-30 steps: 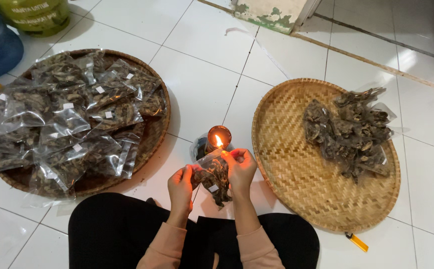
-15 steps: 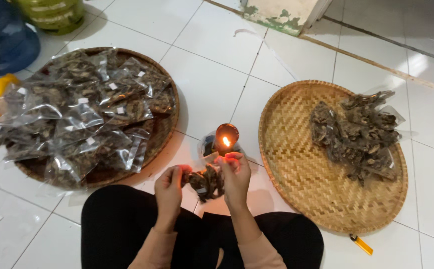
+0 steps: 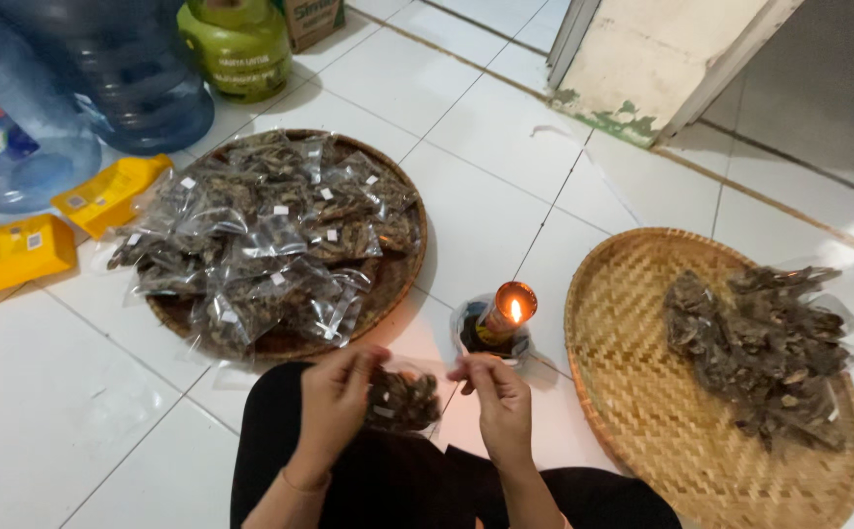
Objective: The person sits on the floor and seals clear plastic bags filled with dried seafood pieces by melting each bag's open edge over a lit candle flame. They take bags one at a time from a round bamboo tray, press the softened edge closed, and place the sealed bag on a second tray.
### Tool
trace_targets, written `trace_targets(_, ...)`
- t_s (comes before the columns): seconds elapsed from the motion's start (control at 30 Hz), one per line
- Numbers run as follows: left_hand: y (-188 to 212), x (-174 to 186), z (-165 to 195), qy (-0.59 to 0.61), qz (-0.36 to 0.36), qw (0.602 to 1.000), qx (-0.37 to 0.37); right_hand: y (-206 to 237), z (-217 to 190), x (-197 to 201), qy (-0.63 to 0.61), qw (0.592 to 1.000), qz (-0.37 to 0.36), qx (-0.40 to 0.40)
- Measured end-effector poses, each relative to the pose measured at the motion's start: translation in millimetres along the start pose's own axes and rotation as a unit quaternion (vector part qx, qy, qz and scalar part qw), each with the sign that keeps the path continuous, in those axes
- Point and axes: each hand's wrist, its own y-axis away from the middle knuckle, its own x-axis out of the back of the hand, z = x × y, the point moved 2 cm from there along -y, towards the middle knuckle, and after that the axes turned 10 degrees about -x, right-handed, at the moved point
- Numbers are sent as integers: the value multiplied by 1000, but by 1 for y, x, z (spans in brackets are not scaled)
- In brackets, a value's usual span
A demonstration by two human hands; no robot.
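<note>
My left hand (image 3: 334, 400) and my right hand (image 3: 498, 398) both grip a small clear plastic packet of dark dried pieces (image 3: 404, 396), held over my lap. Just beyond the packet a lit candle in a small glass (image 3: 501, 316) burns on the white tile floor. A round woven tray (image 3: 399, 272) at left holds a heap of several sealed clear packets (image 3: 260, 238). A second woven tray (image 3: 633, 392) at right carries a pile of dark dried pieces in packets (image 3: 755, 343).
Two large blue water jugs (image 3: 118, 69) and a green gas cylinder (image 3: 239, 44) stand at the far left. Two yellow flat packages (image 3: 15, 253) lie beside the left tray. A door's lower edge (image 3: 642, 69) rises at the far right.
My hands have drawn the packet back from the candle flame toward my lap. The view has shifted, so both trays now sit farther right and lower.
</note>
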Motion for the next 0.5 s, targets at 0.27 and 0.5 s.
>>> trace_targets(0.27,-175,56,-96,-231,210,949,52,-25,1,159,-1,974,225,-11)
trace_targets(0.5,-212,18,-129,-378,206,838,334,0,43,360,11,879,456,-141)
